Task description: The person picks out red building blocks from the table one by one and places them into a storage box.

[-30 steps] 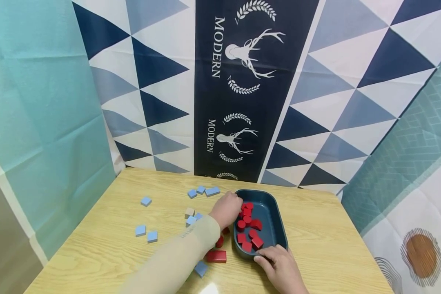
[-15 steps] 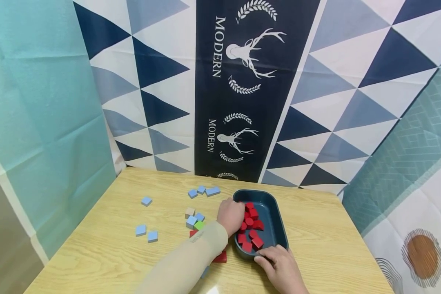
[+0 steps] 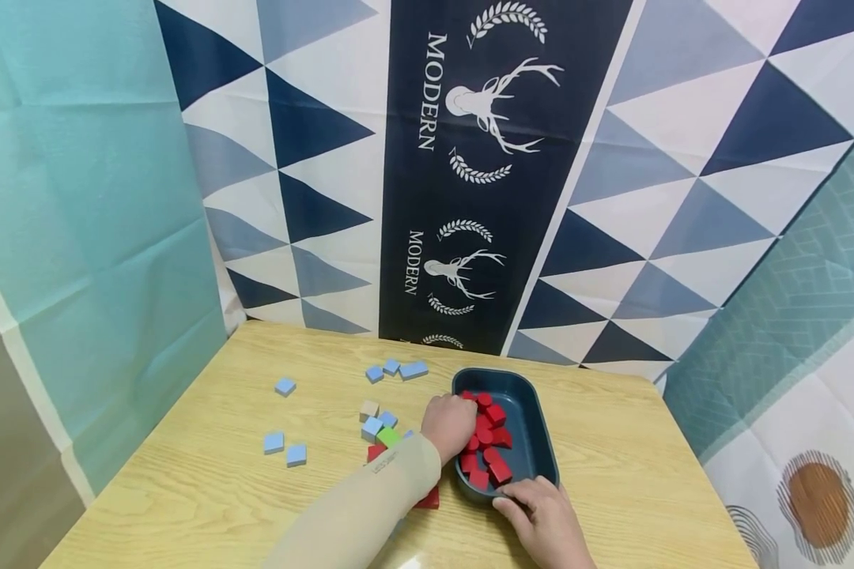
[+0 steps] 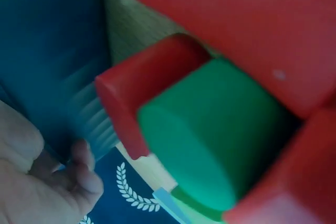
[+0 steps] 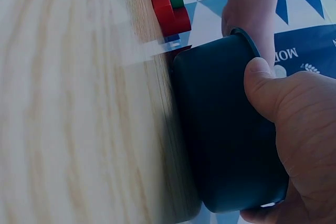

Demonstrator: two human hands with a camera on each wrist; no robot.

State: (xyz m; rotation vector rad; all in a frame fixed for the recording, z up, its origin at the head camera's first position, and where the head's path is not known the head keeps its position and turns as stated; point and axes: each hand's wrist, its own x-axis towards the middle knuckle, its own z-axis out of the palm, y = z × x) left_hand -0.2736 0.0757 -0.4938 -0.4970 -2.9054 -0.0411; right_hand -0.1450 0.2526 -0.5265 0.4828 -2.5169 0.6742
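My right hand (image 3: pixel 544 521) grips the near rim of a dark blue-green bin (image 3: pixel 537 427), its thumb on the rim in the right wrist view. Several red wooden blocks (image 3: pixel 498 468) lie in the bin's left half. My left hand (image 3: pixel 450 427) reaches over the left rim among them. Its fingertips are hidden in the head view, and the left wrist view shows the fingers bent beside the bin wall, with no held thing plainly visible. Below the left wrist, a green cylinder (image 4: pixel 194 129) and a red half-round block (image 4: pixel 152 77) stand near larger red blocks, partly covered by the sleeve in the head view.
Light blue blocks (image 3: pixel 296 455) are scattered across the left of the wooden table (image 3: pixel 633 474). A beige cube (image 3: pixel 368 409) and a light green block (image 3: pixel 387 437) sit near the left sleeve. Patterned cloth (image 3: pixel 455 300) hangs behind the table.
My left hand has shifted slightly right and toward me over the bin's left rim. Red blocks there have moved right and more show beside it. The right hand keeps its grip.
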